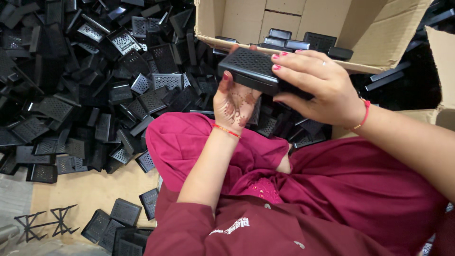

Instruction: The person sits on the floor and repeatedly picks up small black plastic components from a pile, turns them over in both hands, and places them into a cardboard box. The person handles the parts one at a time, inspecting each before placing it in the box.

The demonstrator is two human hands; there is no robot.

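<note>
**Both hands on a black perforated case above the lap**

Black plastic parts cover the floor ahead of me, a heap of perforated trays point(95, 85) spreading across the left and top of the view, with a few more lying on a sheet of brown board point(95, 189) at lower left. Just behind my hands I see an open cardboard box point(374, 33) with several closed black cases point(294, 42) lined up inside it.

I have a black perforated case point(251, 68) held up between both hands, in front of the box's near edge and above my knees in maroon cloth point(199, 142). My left hand point(234, 102) props it from below, palm toward me, fingers curled behind the case. My right hand point(317, 85) clamps over its right end, fingertips on the perforated top face.
</note>
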